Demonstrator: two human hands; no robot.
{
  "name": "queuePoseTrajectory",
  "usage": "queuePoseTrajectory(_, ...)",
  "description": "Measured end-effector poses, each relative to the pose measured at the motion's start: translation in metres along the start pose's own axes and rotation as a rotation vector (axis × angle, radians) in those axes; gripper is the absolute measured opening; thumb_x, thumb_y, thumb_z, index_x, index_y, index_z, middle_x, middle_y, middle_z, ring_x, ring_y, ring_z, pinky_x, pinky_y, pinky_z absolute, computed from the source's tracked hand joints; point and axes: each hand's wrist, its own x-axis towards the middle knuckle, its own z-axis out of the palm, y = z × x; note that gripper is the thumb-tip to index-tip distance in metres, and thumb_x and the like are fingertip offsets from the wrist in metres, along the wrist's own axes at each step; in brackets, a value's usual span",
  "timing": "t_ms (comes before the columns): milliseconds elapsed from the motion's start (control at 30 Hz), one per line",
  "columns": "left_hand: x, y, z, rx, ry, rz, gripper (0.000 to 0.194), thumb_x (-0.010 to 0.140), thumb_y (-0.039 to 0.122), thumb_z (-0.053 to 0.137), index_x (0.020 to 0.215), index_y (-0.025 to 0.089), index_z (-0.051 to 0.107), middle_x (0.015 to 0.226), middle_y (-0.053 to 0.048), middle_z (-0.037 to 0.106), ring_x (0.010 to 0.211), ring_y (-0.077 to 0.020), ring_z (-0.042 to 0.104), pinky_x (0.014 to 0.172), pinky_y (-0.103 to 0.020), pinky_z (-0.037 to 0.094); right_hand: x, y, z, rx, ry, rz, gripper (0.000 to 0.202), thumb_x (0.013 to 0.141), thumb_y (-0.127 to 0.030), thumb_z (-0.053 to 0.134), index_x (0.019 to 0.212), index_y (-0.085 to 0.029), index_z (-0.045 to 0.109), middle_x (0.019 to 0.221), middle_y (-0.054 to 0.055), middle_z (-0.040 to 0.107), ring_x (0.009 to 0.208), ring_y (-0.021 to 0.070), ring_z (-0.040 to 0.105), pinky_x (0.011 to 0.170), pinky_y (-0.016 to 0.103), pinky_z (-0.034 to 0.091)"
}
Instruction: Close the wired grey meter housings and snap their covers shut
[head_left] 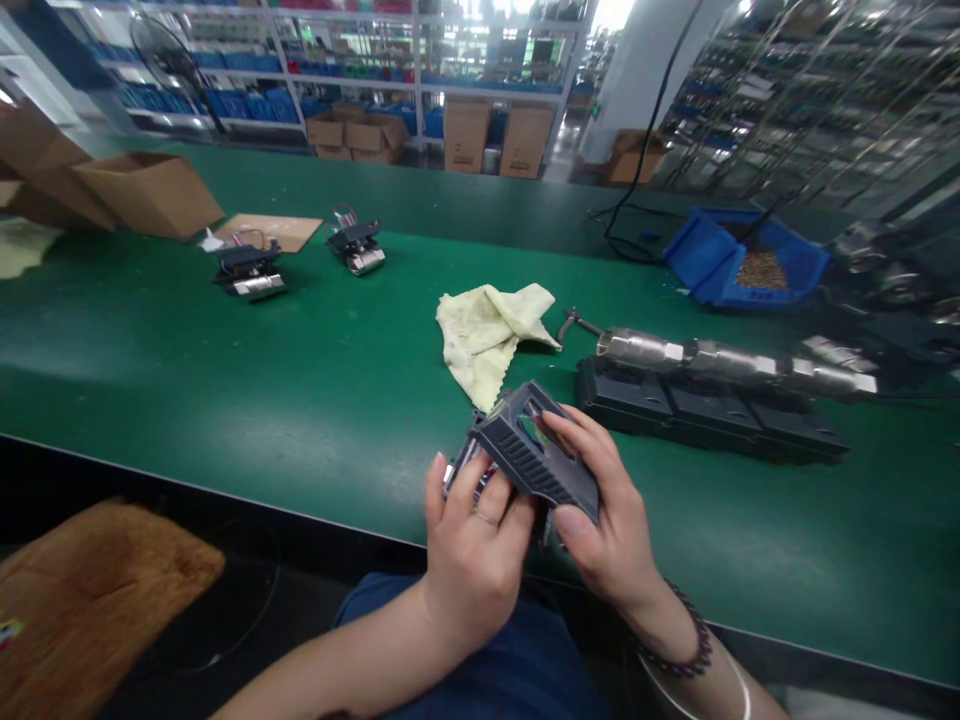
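Both hands loaded, working over the near edge of the desk [337,400]. Right hand [611,520] grasps the dark grey plastic cover [517,445] by its right end: thumb on the near side, fingers bent over the top by the opening. Cover is tilted, off the desk. Left hand [480,550]: back to camera, fingers curled under the cover's near left edge, around a metal-and-black part [451,474], mostly hidden; exact grip there can't be told. Forearms come in from lower left and lower right, hands converging, close together. Beaded bracelet [694,635] on the right wrist. Cloth [480,335] just beyond the cover; black case [712,415] to the right.
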Motion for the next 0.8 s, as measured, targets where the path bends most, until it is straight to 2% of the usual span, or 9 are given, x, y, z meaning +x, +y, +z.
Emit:
queuePoseTrajectory(167, -0.007, 0.0, 0.001, -0.003, -0.088, -0.048, 0.026, 0.096, 0.024, 0.043, 0.101, 0.021, 0.068, 0.116, -0.01, 0.063, 0.118, -0.0245, 0.047, 0.116, -0.039, 0.012, -0.002, 0.001, 0.002, -0.04, 0.003, -0.028, 0.05, 0.095, -0.054, 0.048, 0.133, -0.021, 0.049, 0.136, 0.013, 0.043, 0.125, 0.0325, 0.043, 0.102, 0.049, 0.041)
queuePoseTrajectory(267, -0.015, -0.009, -0.003, -0.085, -0.014, -0.057, 0.021, 0.091, 0.014, 0.046, 0.105, 0.019, 0.063, 0.119, -0.01, 0.058, 0.122, -0.0238, 0.045, 0.115, -0.042, 0.019, -0.003, 0.003, 0.001, -0.051, -0.021, -0.036, 0.049, 0.094, -0.049, 0.049, 0.133, -0.02, 0.048, 0.137, 0.014, 0.042, 0.126, 0.0339, 0.042, 0.102, 0.052, 0.04)
queuePoseTrajectory(333, -0.018, -0.022, -0.007, -0.208, 0.052, -0.134, 0.023, 0.087, 0.012, 0.054, 0.109, 0.02, 0.056, 0.12, -0.009, 0.056, 0.122, -0.0225, 0.046, 0.113, -0.043, 0.026, -0.004, 0.003, 0.0, -0.046, -0.048, -0.045, 0.049, 0.092, -0.045, 0.051, 0.134, -0.02, 0.047, 0.138, 0.014, 0.04, 0.126, 0.0345, 0.041, 0.102, 0.053, 0.04)
queuePoseTrajectory(367, -0.017, -0.03, -0.009, -0.297, 0.032, -0.203, 0.032, 0.084, 0.014, 0.06, 0.114, 0.02, 0.052, 0.124, -0.01, 0.054, 0.123, -0.0233, 0.047, 0.112, -0.045, 0.03, -0.004, 0.002, -0.001, -0.045, -0.064, -0.055, 0.049, 0.09, -0.042, 0.052, 0.133, -0.019, 0.047, 0.139, 0.014, 0.04, 0.127, 0.0345, 0.041, 0.102, 0.053, 0.04)
queuePoseTrajectory(433, -0.01, -0.048, -0.012, -0.533, -0.167, -0.386, 0.061, 0.078, 0.026, 0.071, 0.131, 0.022, 0.04, 0.135, -0.014, 0.049, 0.127, -0.0283, 0.046, 0.109, -0.05, 0.034, -0.003, 0.0, -0.003, -0.044, -0.098, -0.083, 0.05, 0.086, -0.036, 0.054, 0.133, -0.019, 0.046, 0.139, 0.014, 0.038, 0.128, 0.0345, 0.039, 0.103, 0.052, 0.041)
queuePoseTrajectory(500, 0.0, -0.063, -0.013, -0.821, -0.498, -0.549, 0.089, 0.071, 0.034, 0.078, 0.143, 0.023, 0.026, 0.143, -0.017, 0.043, 0.128, -0.0332, 0.047, 0.106, -0.052, 0.038, -0.003, -0.003, -0.005, -0.04, -0.142, -0.111, 0.052, 0.083, -0.032, 0.056, 0.132, -0.019, 0.046, 0.14, 0.014, 0.037, 0.129, 0.0344, 0.039, 0.103, 0.05, 0.041)
queuePoseTrajectory(567, 0.007, -0.072, -0.013, -1.096, -0.736, -0.651, 0.105, 0.067, 0.035, 0.081, 0.149, 0.025, 0.017, 0.145, -0.017, 0.042, 0.121, -0.0336, 0.053, 0.1, -0.05, 0.044, -0.004, -0.007, -0.007, -0.035, -0.19, -0.126, 0.055, 0.081, -0.03, 0.057, 0.132, -0.018, 0.045, 0.14, 0.014, 0.036, 0.129, 0.0344, 0.038, 0.103, 0.05, 0.041)
queuePoseTrajectory(633, 0.008, -0.075, -0.012, -1.273, -0.789, -0.703, 0.111, 0.065, 0.036, 0.083, 0.151, 0.026, 0.013, 0.146, -0.016, 0.041, 0.116, -0.0328, 0.057, 0.098, -0.047, 0.047, -0.005, -0.011, -0.008, -0.043, -0.225, -0.125, 0.056, 0.079, -0.028, 0.057, 0.133, -0.017, 0.045, 0.141, 0.015, 0.035, 0.129, 0.0342, 0.039, 0.104, 0.049, 0.04)
queuePoseTrajectory(800, -0.011, -0.073, -0.008, -1.315, -0.694, -0.755, 0.12, 0.061, 0.043, 0.087, 0.152, 0.025, 0.011, 0.146, -0.015, 0.041, 0.128, -0.0364, 0.047, 0.111, -0.051, 0.032, -0.005, -0.02, -0.01, -0.094, -0.272, -0.102, 0.056, 0.077, -0.02, 0.055, 0.132, -0.016, 0.046, 0.141, 0.014, 0.035, 0.129, 0.0321, 0.039, 0.105, 0.046, 0.04)
